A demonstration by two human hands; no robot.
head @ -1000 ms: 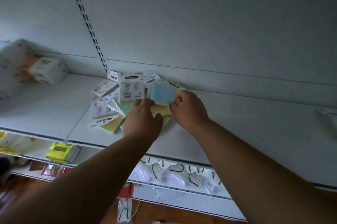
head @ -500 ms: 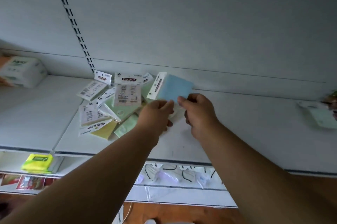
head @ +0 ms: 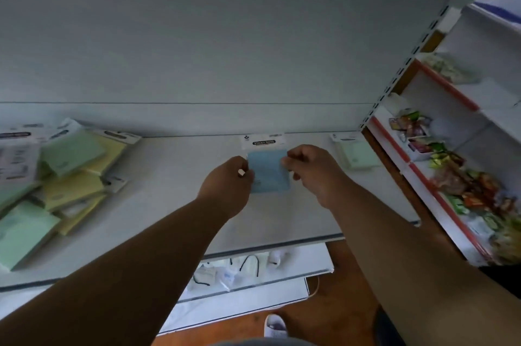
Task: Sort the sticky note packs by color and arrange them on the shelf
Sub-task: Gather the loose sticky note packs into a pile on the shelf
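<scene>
arms: bare, no sleeves | left hand (head: 228, 182): pale thumbnail | foot: possibly white slipper (head: 275, 326)

This is a shop aisle. White metal gondola shelving (head: 282, 221) with a plain back panel (head: 225, 35) and slotted uprights (head: 406, 63) runs along the wall. Many identical sticky note packs (head: 70, 173), with printed hang-tab header cards, lie heaped on the shelf as stock. A neighbouring shelf unit with red edge strips (head: 448, 92) carries rows of colourful packaged snacks (head: 468, 187). On the lower shelf (head: 315, 266) lie clear-bagged goods (head: 242, 266), above a wood-toned floor (head: 338, 303).
</scene>
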